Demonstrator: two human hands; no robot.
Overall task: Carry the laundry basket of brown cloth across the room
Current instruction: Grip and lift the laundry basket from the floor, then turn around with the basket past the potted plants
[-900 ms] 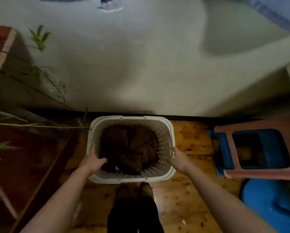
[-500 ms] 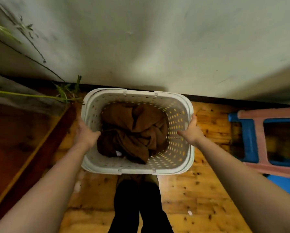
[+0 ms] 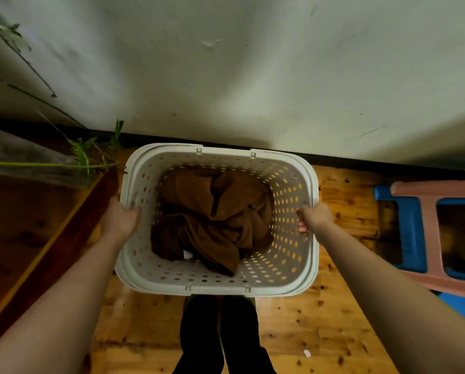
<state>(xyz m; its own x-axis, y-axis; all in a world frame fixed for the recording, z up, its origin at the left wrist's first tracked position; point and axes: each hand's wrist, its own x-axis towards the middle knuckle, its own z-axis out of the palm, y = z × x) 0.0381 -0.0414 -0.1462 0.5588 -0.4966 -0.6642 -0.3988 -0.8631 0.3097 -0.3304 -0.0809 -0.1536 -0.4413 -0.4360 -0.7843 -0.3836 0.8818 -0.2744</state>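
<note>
A white perforated laundry basket (image 3: pixel 290 276) is in front of me, held up over the wooden floor close to the wall. Crumpled brown cloth (image 3: pixel 212 220) fills its bottom. My left hand (image 3: pixel 121 218) grips the basket's left rim, thumb inside. My right hand (image 3: pixel 316 217) grips the right rim, fingers curled over the edge. My dark trouser legs show just below the basket.
A pale wall (image 3: pixel 253 76) with a black skirting stands right ahead. Pink and blue plastic stools (image 3: pixel 428 225) sit on the floor at the right. A dark red wooden platform (image 3: pixel 23 225) and thin green plant stems (image 3: pixel 85 155) lie at the left.
Both hands have lifted the basket, which now looks larger and nearer to me. The view has tilted down and closer to the wall.
</note>
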